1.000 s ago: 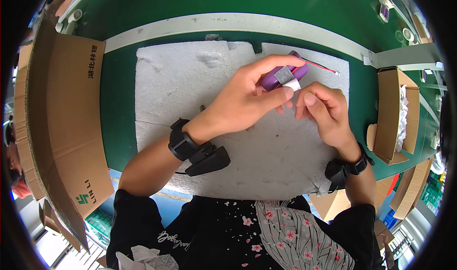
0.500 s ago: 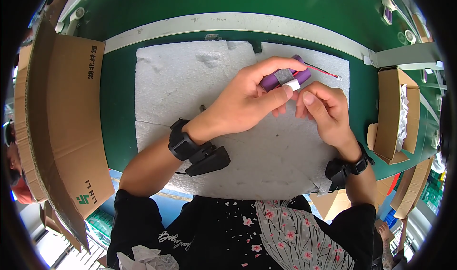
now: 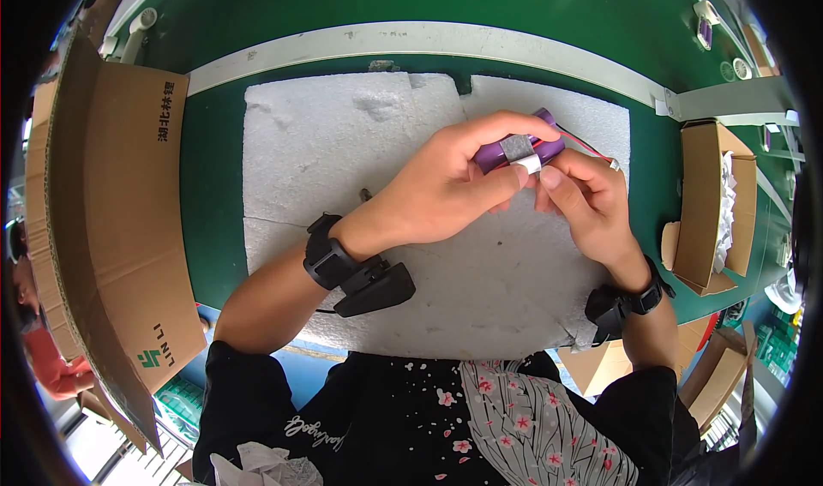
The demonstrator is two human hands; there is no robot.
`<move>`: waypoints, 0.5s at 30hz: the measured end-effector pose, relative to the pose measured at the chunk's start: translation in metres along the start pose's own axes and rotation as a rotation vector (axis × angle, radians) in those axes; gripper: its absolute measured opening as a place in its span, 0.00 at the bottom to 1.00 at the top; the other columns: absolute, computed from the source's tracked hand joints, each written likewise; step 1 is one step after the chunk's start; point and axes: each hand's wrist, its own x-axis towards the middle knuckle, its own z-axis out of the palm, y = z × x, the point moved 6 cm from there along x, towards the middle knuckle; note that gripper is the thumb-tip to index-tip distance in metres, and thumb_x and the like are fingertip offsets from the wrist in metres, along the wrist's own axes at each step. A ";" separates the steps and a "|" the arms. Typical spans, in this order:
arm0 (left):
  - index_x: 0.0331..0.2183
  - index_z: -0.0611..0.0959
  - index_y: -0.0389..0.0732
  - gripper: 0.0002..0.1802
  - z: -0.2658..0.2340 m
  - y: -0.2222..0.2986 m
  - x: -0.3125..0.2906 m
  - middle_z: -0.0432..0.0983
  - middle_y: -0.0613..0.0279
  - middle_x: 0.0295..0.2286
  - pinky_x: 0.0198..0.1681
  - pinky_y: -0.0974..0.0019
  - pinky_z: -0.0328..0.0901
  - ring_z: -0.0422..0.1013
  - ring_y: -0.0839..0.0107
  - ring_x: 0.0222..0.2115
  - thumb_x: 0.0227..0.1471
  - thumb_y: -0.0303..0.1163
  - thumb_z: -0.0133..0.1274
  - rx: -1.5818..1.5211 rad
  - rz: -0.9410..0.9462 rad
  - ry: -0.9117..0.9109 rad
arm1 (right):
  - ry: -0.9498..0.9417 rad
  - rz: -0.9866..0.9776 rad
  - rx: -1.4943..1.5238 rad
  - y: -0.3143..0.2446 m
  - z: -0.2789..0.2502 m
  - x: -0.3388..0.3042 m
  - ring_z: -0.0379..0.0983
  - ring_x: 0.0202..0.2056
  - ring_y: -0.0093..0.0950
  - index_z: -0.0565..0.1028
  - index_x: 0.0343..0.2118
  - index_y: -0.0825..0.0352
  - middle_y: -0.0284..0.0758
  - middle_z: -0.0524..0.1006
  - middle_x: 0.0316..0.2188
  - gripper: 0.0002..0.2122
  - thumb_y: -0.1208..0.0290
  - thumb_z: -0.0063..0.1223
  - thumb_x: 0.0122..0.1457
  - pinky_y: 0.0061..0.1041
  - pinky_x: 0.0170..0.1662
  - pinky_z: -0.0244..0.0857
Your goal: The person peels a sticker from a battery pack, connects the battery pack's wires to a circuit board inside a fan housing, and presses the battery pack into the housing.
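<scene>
My left hand (image 3: 446,177) holds a purple battery pack (image 3: 553,147) over the foam board, thumb on the near side and index finger stretched over the far side. A grey patch (image 3: 517,148) crosses the pack, and a white strip (image 3: 530,165) lies just below it, beside the left thumb. Red and black wires (image 3: 587,147) run from the pack's right end to a small white connector (image 3: 615,165) by the right knuckles. My right hand (image 3: 587,199) is closed, thumb against the fingers, at the near edge of the pack; whatever it pinches is hidden.
White foam sheets (image 3: 343,152) cover the green table (image 3: 210,220) beneath my hands. A tall cardboard box (image 3: 129,212) stands at the left. Another open carton (image 3: 696,203) with white paper sits at the right. A pale rail (image 3: 411,40) runs across the far side.
Both hands stay close together while the battery pack shifts slightly toward me and to the right. Its wires and connector have swung nearer, to the right hand's knuckles.
</scene>
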 end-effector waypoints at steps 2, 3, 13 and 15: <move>0.52 0.71 0.41 0.21 0.001 0.000 0.000 0.72 0.64 0.38 0.27 0.77 0.65 0.68 0.82 0.25 0.56 0.22 0.47 0.011 0.005 -0.003 | 0.003 0.007 -0.012 0.000 0.000 0.000 0.65 0.20 0.15 0.72 0.25 0.69 0.30 0.73 0.18 0.12 0.68 0.46 0.64 0.16 0.23 0.59; 0.52 0.71 0.41 0.21 0.001 0.001 0.000 0.72 0.64 0.38 0.27 0.77 0.65 0.68 0.82 0.25 0.56 0.22 0.47 0.010 0.005 -0.003 | 0.002 0.007 -0.011 0.000 -0.001 0.000 0.65 0.20 0.15 0.72 0.25 0.69 0.30 0.73 0.18 0.12 0.68 0.46 0.64 0.16 0.23 0.59; 0.57 0.65 0.39 0.27 0.002 0.000 -0.002 0.72 0.64 0.37 0.28 0.76 0.65 0.67 0.81 0.25 0.56 0.24 0.49 0.028 -0.094 0.053 | 0.079 -0.018 -0.154 -0.002 -0.003 0.000 0.65 0.17 0.15 0.72 0.21 0.70 0.30 0.73 0.15 0.12 0.71 0.51 0.60 0.16 0.21 0.58; 0.58 0.64 0.38 0.28 0.003 -0.003 -0.002 0.72 0.64 0.37 0.28 0.76 0.66 0.67 0.81 0.26 0.56 0.24 0.49 0.060 -0.138 0.034 | 0.092 -0.024 -0.187 -0.002 -0.003 0.000 0.65 0.17 0.15 0.71 0.20 0.70 0.30 0.72 0.15 0.12 0.72 0.53 0.60 0.16 0.21 0.57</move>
